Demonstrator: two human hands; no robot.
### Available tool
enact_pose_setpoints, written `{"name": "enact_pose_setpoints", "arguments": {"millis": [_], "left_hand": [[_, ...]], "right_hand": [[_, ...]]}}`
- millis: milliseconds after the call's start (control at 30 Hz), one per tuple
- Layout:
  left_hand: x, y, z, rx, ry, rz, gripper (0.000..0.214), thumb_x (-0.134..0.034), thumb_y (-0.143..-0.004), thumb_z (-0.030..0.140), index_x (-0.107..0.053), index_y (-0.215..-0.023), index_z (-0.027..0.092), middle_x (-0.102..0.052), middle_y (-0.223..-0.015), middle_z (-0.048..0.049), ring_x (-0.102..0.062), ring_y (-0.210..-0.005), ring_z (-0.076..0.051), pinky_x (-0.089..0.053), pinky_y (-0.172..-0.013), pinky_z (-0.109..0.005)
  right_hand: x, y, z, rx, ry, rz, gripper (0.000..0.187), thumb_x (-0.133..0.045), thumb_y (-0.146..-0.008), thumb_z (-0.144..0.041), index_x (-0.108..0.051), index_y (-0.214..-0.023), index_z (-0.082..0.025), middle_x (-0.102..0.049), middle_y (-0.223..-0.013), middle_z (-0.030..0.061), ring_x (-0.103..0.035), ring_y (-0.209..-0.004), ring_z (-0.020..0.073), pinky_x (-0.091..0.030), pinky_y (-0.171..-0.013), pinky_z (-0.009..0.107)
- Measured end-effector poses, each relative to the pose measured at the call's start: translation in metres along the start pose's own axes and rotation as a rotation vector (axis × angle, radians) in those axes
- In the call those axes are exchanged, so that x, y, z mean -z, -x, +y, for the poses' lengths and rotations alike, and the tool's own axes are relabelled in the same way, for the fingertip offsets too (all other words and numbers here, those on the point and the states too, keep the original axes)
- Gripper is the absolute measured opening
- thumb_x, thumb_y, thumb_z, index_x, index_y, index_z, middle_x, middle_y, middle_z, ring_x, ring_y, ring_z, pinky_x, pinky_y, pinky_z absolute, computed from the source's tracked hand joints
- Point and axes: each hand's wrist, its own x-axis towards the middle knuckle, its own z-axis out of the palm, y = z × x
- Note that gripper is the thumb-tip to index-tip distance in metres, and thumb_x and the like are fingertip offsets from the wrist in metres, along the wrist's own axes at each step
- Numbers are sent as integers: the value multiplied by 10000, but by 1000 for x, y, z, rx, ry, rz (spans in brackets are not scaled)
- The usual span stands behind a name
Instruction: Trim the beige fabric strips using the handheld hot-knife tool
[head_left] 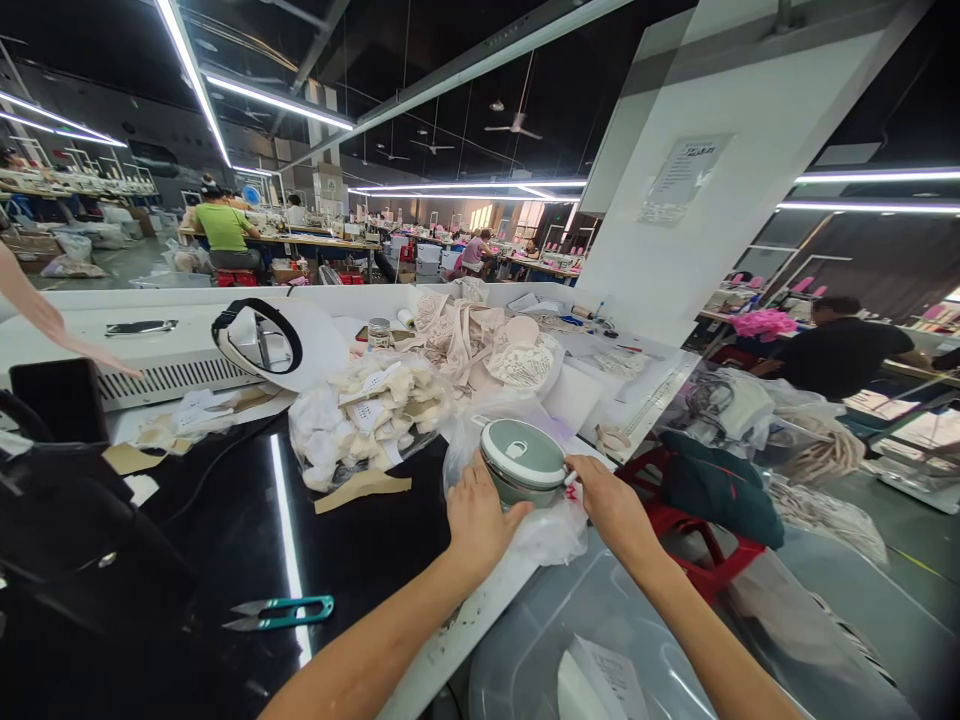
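Here, the sage-green round lidded container (pixel 523 458) sits at the right edge of the glossy black surface (pixel 247 520), about halfway along that edge, nested in a crumpled clear plastic bag (pixel 551 535). It is tipped so that its flat lid faces up and a little toward the person. Being round, it has no long axis; what counts is that it lies directly between the two hands, just ahead of both. The left hand (pixel 480 520) has its grip cupped against the near left wall, fingers spread around the curve. The right hand (pixel 613 508) holds a narrow grip, fingertips closed at the right rim beside a small white bit that is too small to make out. Both hands are equally close. To the left, on the same surface, lies a clear bag of cream fabric pieces (pixel 367 415), and nearer the front edge a pair of teal-handled thread snips (pixel 279 612), well apart from the hands. Below the right edge stands a translucent plastic bin (pixel 600 640), with a red plastic stool (pixel 697 540) beyond it.
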Motion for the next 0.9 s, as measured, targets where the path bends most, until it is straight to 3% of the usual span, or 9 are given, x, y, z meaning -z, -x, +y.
{"name": "enact_pose_setpoints", "arguments": {"millis": [300, 800, 900], "left_hand": [[-7, -1, -5, -7, -23, 23, 984, -847, -1039, 545, -424, -1800, 84, -747, -1469, -281, -759, -1341, -493, -617, -1134, -575], [-16, -3, -12, -49, -20, 70, 972, -850, -1026, 592, -448, -1790, 146, -763, -1454, -255, -772, -1303, -478, -634, -1092, -566], [-17, -3, -13, -49, -19, 74, 992, -862, -1012, 585, -451, -1777, 105, -747, -1478, -278, -764, -1323, -489, -637, -1091, -568]], "right_hand": [[8, -4, 5, 6, -20, 33, 281, -791, -1151, -378, -766, -1367, -199, -807, -1321, 91, -817, -1092, 242, -732, -948, 440], [0, 10, 2, 56, 40, 76, 334, -790, -1152, -351, -749, -1452, -210, -791, -1442, 117, -815, -1231, 285, -727, -1044, 500], [1, 11, 2, 73, 53, 76, 321, -786, -1151, -312, -748, -1453, -210, -788, -1453, 116, -817, -1231, 282, -734, -1031, 486]]}}
